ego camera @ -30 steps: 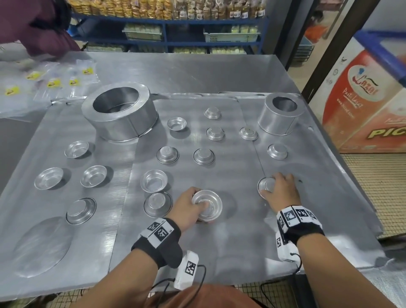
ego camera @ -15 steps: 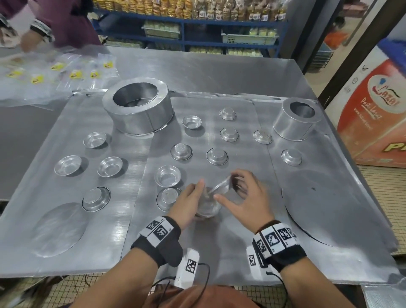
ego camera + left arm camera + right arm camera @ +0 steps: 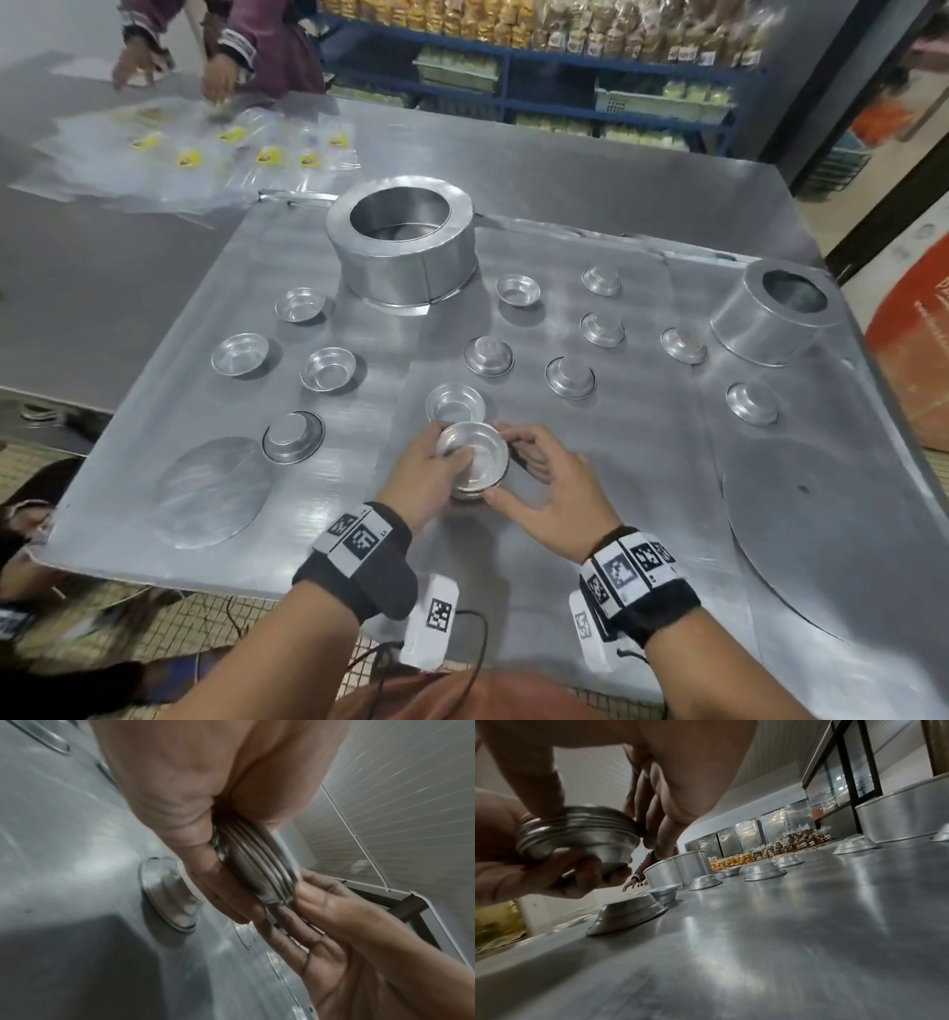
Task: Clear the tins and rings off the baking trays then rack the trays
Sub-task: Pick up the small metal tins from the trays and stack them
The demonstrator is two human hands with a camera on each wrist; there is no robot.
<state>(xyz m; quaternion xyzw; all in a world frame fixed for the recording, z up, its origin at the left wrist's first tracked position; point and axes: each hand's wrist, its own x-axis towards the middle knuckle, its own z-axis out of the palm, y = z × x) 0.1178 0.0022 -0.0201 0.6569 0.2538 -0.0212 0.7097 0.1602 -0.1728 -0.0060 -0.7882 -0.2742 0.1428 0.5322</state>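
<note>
Three overlapping metal baking trays (image 3: pixel 513 575) cover the table. My left hand (image 3: pixel 436 467) grips a nested stack of small tins (image 3: pixel 472 460) from below, just above the middle tray. My right hand (image 3: pixel 518 465) pinches the stack's rim between thumb and fingers. The left wrist view shows the stack (image 3: pixel 257 862) edge-on, and the right wrist view shows it (image 3: pixel 577 835) clear of the tray. Several loose tins lie about, some inverted; the nearest one (image 3: pixel 454 403) is just beyond the stack. A large ring (image 3: pixel 405 246) stands at the back, a smaller ring (image 3: pixel 775 313) at the right.
Flat round discs lie on the left tray (image 3: pixel 210 488) and the right tray (image 3: pixel 821 539). Another person handles plastic bags (image 3: pixel 205 149) at the table's far left. Stocked shelves (image 3: pixel 565 67) stand behind. An orange carton (image 3: pixel 914 360) sits beyond the right edge.
My right hand lifted a tin from the right of the middle tray and carried it left. It now sits nested in the stack, which my left hand has raised off the tray.
</note>
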